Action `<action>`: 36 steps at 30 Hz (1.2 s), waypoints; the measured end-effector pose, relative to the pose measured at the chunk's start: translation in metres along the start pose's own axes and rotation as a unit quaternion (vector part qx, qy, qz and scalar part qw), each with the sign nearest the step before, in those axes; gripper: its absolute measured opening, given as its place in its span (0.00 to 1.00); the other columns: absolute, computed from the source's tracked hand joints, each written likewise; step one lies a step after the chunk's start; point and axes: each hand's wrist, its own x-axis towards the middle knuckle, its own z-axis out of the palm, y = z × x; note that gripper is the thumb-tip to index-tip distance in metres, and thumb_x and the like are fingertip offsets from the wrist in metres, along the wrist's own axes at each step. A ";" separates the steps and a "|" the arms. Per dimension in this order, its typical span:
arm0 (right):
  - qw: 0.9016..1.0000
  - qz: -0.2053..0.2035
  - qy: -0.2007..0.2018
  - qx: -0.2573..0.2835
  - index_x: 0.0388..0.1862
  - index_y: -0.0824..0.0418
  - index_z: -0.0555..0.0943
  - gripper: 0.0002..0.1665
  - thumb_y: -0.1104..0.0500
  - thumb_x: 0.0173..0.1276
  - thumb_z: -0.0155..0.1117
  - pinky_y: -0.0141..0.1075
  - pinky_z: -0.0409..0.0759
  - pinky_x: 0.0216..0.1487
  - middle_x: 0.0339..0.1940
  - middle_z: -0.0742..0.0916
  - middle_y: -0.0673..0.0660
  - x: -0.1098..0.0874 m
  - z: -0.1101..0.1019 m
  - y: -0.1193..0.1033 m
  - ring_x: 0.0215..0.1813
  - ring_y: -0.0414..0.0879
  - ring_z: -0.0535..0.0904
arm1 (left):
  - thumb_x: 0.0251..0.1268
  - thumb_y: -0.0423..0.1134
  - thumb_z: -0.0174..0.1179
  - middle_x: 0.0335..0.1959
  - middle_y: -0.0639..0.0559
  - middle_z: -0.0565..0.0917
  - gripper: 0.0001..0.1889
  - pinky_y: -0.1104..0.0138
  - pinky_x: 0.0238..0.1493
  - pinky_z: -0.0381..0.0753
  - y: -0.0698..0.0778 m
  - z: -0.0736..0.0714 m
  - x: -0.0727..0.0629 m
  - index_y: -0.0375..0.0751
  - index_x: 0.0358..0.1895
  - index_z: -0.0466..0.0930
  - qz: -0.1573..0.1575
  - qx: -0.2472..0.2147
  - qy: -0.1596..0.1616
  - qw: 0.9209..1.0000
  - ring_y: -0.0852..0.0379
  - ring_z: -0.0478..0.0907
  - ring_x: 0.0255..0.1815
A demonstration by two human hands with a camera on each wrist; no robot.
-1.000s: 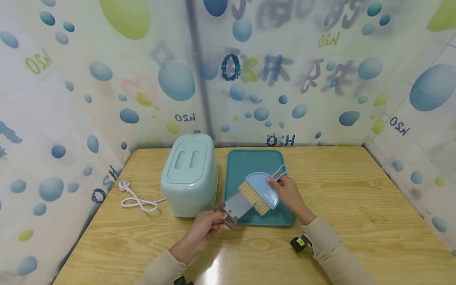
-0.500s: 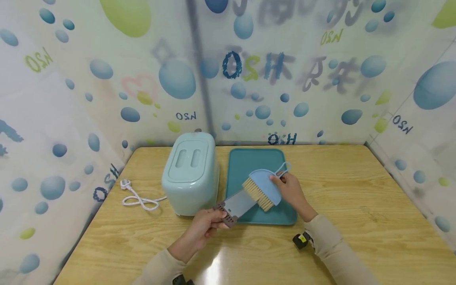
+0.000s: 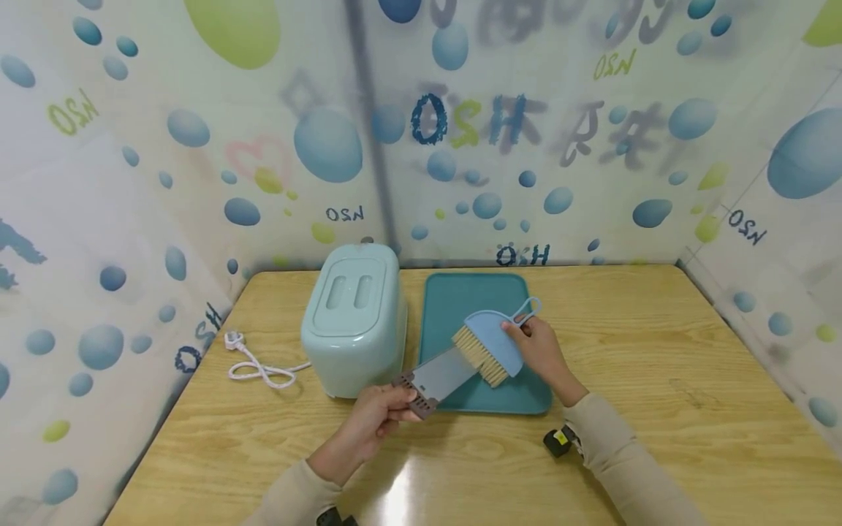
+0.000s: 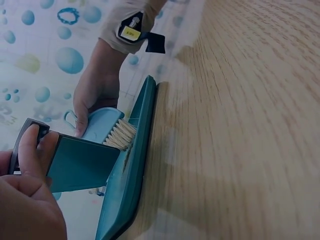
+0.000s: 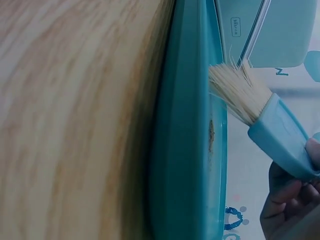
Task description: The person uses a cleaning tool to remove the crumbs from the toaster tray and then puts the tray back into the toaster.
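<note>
My left hand [image 3: 368, 425] pinches the brown, slotted end of a flat metal crumb tray [image 3: 444, 378], which slants up to the right over a teal serving tray [image 3: 470, 292]. In the left wrist view, the crumb tray's underside [image 4: 82, 165] faces the camera. With my right hand [image 3: 544, 356] I grip a light blue brush [image 3: 493, 337] by its body, near the looped handle. Its pale bristles [image 3: 485, 359] lie over the crumb tray's far end. Dark crumbs [image 5: 211, 136] lie on the teal tray below, seen in the right wrist view.
A mint-green toaster [image 3: 351, 329] with its lid on stands left of the teal tray, close to my left hand. Its white cord [image 3: 263, 374] and plug [image 3: 233, 340] lie on the wooden table [image 3: 658, 351]. A patterned cloth wall [image 3: 592, 146] encloses the table's back and sides.
The brush has shifted slightly right along the crumb tray, toward its far end. My left hand and the crumb tray stay nearly in place, and the head view has turned slightly.
</note>
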 end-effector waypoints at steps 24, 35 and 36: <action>0.999 -0.014 0.009 -0.028 0.38 0.70 0.77 0.15 0.56 0.72 0.58 0.33 0.67 0.27 0.23 0.76 0.57 0.003 -0.004 0.003 0.27 0.44 0.68 | 0.62 0.34 0.55 0.21 0.64 0.87 0.20 0.78 0.14 0.55 0.004 0.001 -0.002 0.24 0.54 0.76 0.014 0.035 0.010 0.999 0.74 0.80 0.20; 0.999 -0.018 0.010 -0.034 0.37 0.71 0.77 0.15 0.57 0.72 0.58 0.33 0.67 0.27 0.23 0.77 0.57 0.002 -0.004 0.000 0.27 0.45 0.69 | 0.62 0.35 0.57 0.22 0.64 0.87 0.18 0.77 0.14 0.55 0.000 0.004 0.002 0.27 0.53 0.78 0.013 0.028 0.038 0.999 0.75 0.78 0.19; 0.999 -0.018 0.010 -0.034 0.37 0.71 0.78 0.15 0.57 0.72 0.58 0.32 0.67 0.27 0.23 0.76 0.57 0.002 -0.004 0.000 0.26 0.45 0.68 | 0.62 0.35 0.57 0.22 0.64 0.87 0.18 0.77 0.14 0.55 0.000 0.005 0.002 0.28 0.53 0.78 0.011 0.027 0.040 0.999 0.75 0.78 0.19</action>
